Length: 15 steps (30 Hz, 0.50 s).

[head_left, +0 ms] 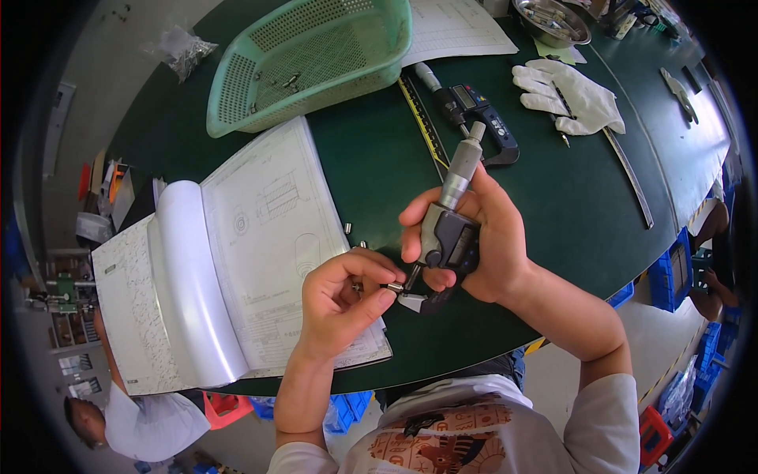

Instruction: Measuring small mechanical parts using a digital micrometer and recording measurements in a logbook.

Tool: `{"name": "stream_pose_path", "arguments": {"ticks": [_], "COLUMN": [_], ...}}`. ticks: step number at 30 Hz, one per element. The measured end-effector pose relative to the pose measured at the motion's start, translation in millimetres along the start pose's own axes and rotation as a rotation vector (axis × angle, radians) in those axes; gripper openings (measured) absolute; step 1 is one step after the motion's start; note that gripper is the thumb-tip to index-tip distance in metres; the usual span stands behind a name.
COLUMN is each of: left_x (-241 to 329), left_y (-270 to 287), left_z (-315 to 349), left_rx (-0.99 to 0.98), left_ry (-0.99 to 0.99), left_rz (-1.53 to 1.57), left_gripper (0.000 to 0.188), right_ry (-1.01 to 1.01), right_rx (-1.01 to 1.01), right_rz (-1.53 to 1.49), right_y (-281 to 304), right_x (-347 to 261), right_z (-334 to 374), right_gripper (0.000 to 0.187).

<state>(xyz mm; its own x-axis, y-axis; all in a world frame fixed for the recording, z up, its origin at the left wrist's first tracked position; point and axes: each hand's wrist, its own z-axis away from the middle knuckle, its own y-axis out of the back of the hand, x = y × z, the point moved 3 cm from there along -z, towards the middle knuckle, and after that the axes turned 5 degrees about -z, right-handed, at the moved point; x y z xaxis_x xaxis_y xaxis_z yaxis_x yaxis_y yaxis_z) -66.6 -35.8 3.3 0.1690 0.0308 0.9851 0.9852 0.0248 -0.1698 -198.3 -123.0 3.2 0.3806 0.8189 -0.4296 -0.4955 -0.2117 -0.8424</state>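
My right hand [497, 229] is wrapped round a digital micrometer [448, 233], its thimble pointing up and away from me and its frame toward the table's near edge. Between the thumb and fingers of my left hand [339, 300] is a small metal cylinder [393, 287], at the micrometer's measuring gap. Whether both jaws touch the cylinder I cannot tell. Another small metal piece shows under my left fingers, partly hidden. Two loose metal cylinders [347, 228] stand on the green table just beyond that hand.
An open binder of technical drawings [268, 197] lies at left, its page curled. Behind it stands a green plastic basket [316, 99] with a few metal parts. A second digital micrometer [482, 110], a steel ruler [424, 118], white gloves [580, 95] and a metal bowl [583, 33] lie beyond. A person [154, 419] sits at lower left.
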Motion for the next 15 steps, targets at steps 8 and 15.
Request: {"name": "stream_pose_path", "arguments": {"ticks": [8,15], "left_x": [-0.9,-0.6], "left_y": [-2.4,-0.5], "left_z": [-0.3,3.3], "left_rx": [0.0,-0.007], "left_ry": [-0.022,0.057], "left_rz": [-0.044,-0.049], "left_gripper": [0.013,0.011], "right_ry": [-0.004,-0.024], "right_rx": [0.013,0.053], "right_rz": [-0.006,-0.02], "right_y": [2.4,2.0], "right_x": [0.3,1.0], "right_z": [-0.8,-0.6], "right_gripper": [0.068,0.067]}}
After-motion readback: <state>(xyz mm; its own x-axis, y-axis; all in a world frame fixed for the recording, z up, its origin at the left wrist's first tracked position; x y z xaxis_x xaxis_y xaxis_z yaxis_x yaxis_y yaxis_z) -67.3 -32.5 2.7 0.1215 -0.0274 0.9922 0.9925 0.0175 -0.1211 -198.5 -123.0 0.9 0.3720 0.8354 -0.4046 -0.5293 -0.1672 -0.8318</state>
